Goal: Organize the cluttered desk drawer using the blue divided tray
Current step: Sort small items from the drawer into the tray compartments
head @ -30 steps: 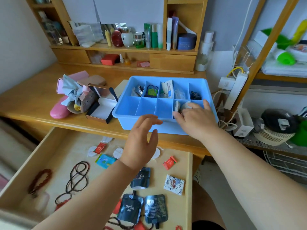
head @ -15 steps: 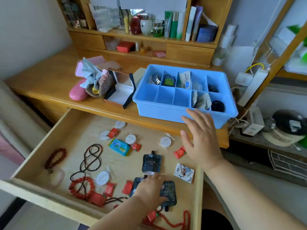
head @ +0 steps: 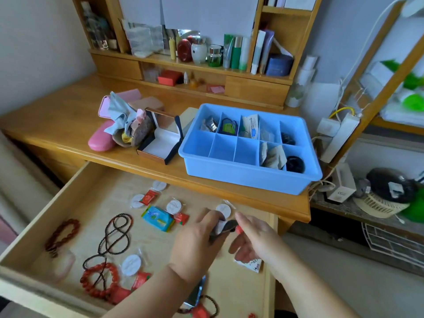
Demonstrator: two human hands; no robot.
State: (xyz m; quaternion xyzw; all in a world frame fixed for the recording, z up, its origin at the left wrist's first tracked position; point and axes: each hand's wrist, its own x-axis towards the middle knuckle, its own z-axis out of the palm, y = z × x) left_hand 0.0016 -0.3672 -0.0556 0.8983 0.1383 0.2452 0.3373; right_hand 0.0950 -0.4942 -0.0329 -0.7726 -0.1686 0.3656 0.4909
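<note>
Dark pouch [head: 226, 226] lifted from the drawer [head: 75, 193]
Left hand [head: 197, 244] now pinches it, right hand [head: 252, 239] has dropped beside, fingers loose; blue tray [head: 250, 177] comes next.

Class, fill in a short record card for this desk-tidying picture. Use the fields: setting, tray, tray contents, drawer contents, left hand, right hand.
setting: wooden desk with an open drawer below it
tray: blue divided tray on the desk top, near its right end
tray contents: three front-left compartments bare; the others hold small items
drawer contents: red bead bracelet, dark bead necklace, blue packet, round white packets, red sachets
left hand: left hand above the drawer, pinching a dark pouch
right hand: right hand beside it, fingers loosely curled; blurred
</note>
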